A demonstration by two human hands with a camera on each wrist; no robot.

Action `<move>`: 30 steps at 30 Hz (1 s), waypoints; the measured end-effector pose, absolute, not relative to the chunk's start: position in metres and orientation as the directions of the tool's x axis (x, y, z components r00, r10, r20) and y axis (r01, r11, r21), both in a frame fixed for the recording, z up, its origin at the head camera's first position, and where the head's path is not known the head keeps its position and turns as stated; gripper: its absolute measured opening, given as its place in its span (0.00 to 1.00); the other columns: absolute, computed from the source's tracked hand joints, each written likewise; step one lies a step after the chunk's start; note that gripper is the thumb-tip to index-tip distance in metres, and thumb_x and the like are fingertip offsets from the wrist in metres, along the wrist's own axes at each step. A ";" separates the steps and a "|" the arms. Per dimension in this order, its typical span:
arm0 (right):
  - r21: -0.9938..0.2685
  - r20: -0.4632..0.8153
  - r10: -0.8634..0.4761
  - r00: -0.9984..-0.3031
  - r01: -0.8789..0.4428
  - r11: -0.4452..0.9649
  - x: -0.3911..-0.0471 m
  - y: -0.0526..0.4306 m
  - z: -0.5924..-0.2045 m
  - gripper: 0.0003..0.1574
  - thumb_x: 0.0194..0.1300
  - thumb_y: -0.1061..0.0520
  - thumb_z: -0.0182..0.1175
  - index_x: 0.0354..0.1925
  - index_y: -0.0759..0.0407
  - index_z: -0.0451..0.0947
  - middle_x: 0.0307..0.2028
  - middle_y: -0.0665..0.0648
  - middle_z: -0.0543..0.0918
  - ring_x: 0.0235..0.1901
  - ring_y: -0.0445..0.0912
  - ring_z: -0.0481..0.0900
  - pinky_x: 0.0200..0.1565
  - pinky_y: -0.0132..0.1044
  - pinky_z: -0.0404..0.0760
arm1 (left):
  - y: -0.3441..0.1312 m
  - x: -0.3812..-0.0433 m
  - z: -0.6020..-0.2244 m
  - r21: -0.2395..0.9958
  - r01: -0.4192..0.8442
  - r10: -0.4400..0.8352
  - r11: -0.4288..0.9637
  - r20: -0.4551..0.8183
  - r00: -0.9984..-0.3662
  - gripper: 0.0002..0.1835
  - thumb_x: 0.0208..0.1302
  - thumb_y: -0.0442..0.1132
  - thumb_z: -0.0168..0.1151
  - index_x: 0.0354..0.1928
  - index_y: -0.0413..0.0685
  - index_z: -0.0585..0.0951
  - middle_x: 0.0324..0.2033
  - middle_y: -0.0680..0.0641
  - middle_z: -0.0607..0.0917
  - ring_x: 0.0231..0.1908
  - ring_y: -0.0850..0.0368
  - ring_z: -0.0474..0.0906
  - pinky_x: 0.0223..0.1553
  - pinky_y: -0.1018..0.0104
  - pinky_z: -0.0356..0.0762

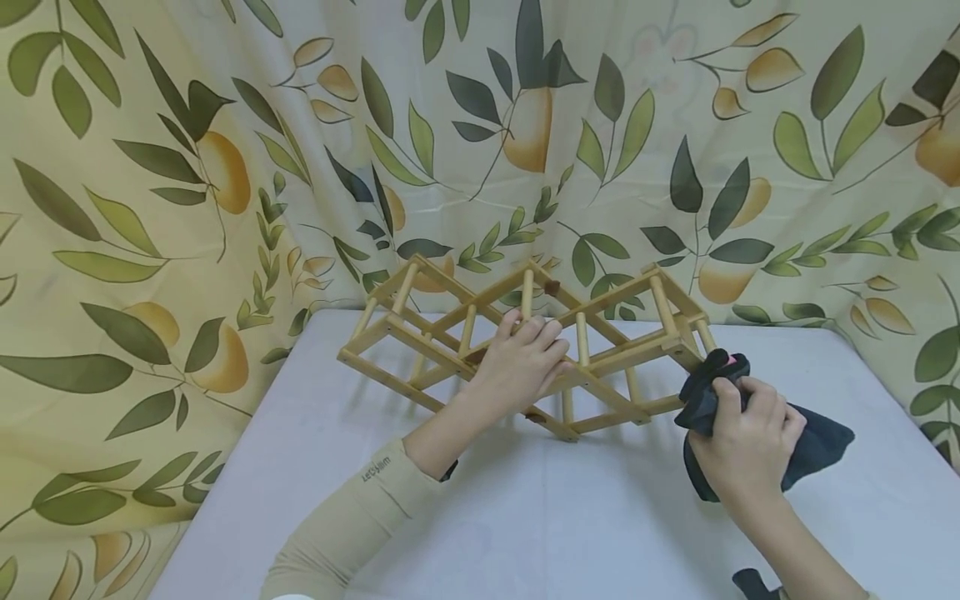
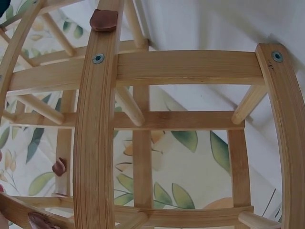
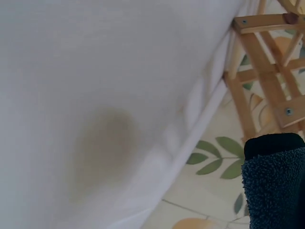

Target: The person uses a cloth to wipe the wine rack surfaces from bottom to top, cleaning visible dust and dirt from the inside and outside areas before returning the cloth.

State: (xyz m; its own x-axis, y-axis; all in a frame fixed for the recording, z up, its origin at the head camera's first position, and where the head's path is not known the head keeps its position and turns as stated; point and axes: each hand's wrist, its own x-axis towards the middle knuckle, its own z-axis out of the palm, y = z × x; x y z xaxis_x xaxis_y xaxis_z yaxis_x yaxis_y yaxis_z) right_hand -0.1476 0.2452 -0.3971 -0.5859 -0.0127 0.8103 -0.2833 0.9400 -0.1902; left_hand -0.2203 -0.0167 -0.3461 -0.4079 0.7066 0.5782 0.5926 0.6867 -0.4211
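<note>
A folding wooden lattice rack [image 1: 528, 292], made of slats and dowels, stands across the back of the table. My left hand [image 1: 517, 367] grips its middle, fingers curled over a top bar. In the left wrist view the slats [image 2: 95, 133] show metal rivets and small brown pads [image 2: 104, 20]. My right hand [image 1: 750, 433] holds a bunched dark cloth [image 1: 817, 437] at the rack's right end, where the cloth covers the tip of a bar. The cloth [image 3: 276, 191] looks fuzzy like a towel in the right wrist view, and it hides the fingers there.
A white-covered table [image 1: 495, 517] lies under the rack. Close behind and to the left hangs a curtain [image 1: 480, 200] printed with leaves and orange fruit. A dark strap [image 1: 753, 583] shows by the right forearm at the bottom edge.
</note>
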 end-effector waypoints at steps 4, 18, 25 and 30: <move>-0.178 0.802 -0.013 -0.597 -0.259 0.949 -0.144 0.255 -0.406 0.27 0.42 0.66 0.57 0.45 0.68 0.64 0.39 0.77 0.64 0.39 0.71 0.61 0.39 0.62 0.53 | -0.016 -0.220 -0.347 -0.426 0.584 0.703 0.691 0.584 -0.406 0.13 0.67 0.54 0.45 0.34 0.58 0.75 0.39 0.55 0.71 0.46 0.57 0.64 0.52 0.57 0.55; -0.183 0.858 -0.018 -0.514 -0.338 0.923 -0.145 0.231 -0.396 0.26 0.42 0.63 0.57 0.44 0.64 0.64 0.39 0.76 0.66 0.40 0.69 0.62 0.39 0.62 0.54 | -0.015 -0.221 -0.349 -0.433 0.577 0.703 0.692 0.585 -0.405 0.13 0.67 0.54 0.45 0.35 0.58 0.75 0.39 0.56 0.71 0.46 0.58 0.64 0.52 0.56 0.54; -0.161 0.841 -0.080 -0.535 -0.388 0.907 -0.146 0.212 -0.376 0.34 0.36 0.67 0.64 0.45 0.63 0.64 0.41 0.75 0.65 0.42 0.68 0.62 0.42 0.62 0.54 | -0.015 -0.223 -0.349 -0.438 0.576 0.704 0.690 0.593 -0.392 0.13 0.67 0.54 0.45 0.34 0.58 0.75 0.38 0.55 0.71 0.45 0.58 0.64 0.52 0.57 0.55; -0.151 0.827 -0.095 -0.555 -0.382 0.912 -0.145 0.209 -0.376 0.37 0.32 0.68 0.65 0.45 0.63 0.64 0.41 0.75 0.65 0.42 0.69 0.62 0.42 0.62 0.54 | -0.016 -0.222 -0.349 -0.441 0.574 0.704 0.690 0.593 -0.391 0.13 0.67 0.54 0.45 0.34 0.58 0.75 0.38 0.55 0.71 0.45 0.58 0.64 0.52 0.57 0.55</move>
